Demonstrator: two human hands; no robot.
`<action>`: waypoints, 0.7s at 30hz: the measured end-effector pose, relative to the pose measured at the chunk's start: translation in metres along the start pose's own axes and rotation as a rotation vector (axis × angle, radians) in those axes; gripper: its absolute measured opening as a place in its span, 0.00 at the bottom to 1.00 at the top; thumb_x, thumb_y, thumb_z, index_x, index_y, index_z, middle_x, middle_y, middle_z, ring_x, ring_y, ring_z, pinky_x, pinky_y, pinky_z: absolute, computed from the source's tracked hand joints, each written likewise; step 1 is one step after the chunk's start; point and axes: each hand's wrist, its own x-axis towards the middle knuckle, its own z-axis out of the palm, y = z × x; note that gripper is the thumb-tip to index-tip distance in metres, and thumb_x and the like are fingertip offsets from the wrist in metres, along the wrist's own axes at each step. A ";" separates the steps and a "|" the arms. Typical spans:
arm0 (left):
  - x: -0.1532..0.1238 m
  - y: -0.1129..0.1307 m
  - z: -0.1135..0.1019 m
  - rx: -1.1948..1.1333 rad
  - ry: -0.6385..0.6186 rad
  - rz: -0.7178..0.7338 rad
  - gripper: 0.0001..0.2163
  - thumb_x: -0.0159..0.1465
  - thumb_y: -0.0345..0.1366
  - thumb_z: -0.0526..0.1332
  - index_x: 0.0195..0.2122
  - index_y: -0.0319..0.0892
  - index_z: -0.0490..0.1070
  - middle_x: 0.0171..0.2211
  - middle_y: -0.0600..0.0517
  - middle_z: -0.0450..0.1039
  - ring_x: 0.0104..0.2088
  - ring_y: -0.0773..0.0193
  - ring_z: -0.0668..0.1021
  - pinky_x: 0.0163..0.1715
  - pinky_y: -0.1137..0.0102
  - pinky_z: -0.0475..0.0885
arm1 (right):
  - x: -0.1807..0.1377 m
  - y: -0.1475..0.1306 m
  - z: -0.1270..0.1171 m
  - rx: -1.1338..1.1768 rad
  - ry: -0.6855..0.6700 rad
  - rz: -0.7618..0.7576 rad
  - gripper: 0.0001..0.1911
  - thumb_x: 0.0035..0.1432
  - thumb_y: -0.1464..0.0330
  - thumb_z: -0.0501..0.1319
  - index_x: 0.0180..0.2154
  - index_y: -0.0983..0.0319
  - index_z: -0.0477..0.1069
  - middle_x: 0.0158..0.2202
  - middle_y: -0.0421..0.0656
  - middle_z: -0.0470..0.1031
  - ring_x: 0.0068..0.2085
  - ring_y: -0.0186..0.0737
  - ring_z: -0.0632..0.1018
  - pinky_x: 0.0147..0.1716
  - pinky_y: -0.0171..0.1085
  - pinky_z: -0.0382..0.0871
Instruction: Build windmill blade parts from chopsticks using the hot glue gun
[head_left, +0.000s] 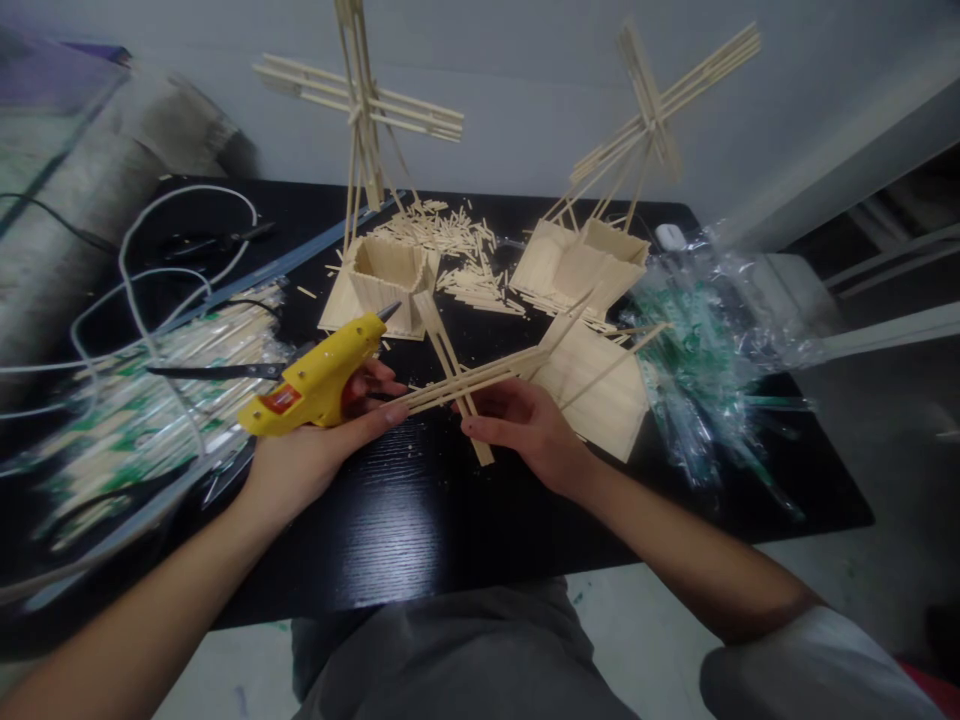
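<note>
A yellow hot glue gun (319,378) rests in my left hand (315,455), its nozzle tilted up and to the right. My left thumb also touches one end of a cross of thin wooden sticks (480,378). The fingers of my right hand (529,430) are closed on the cross near its middle. Just behind the cross's right arm lies a flat wooden stick panel (600,395), with loose-looking sticks rising from it. An open box-shaped stick model (386,275) topped by a cross stands behind the glue gun.
A second stick model (600,255) with a cross stands at the back right. Cut stick pieces (465,245) are heaped between the models. Bagged sticks (180,370), scissors (217,371) and a white cable (135,270) lie left. Crumpled plastic wrappers (705,350) cover the table's (390,540) right side.
</note>
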 end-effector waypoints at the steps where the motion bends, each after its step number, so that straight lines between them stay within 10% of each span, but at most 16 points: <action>1: 0.000 0.000 0.000 -0.003 -0.003 -0.006 0.15 0.54 0.39 0.79 0.36 0.44 0.75 0.38 0.54 0.79 0.44 0.60 0.87 0.52 0.65 0.84 | 0.000 0.000 0.000 0.009 -0.002 -0.003 0.19 0.47 0.65 0.83 0.42 0.56 0.85 0.43 0.39 0.86 0.46 0.41 0.84 0.54 0.43 0.78; 21: -0.003 0.002 0.005 -0.018 -0.006 -0.009 0.16 0.54 0.37 0.79 0.35 0.44 0.72 0.35 0.54 0.80 0.44 0.57 0.88 0.51 0.61 0.85 | -0.002 -0.004 0.007 -0.003 0.048 -0.074 0.22 0.43 0.63 0.85 0.39 0.56 0.81 0.35 0.36 0.80 0.40 0.39 0.80 0.47 0.40 0.80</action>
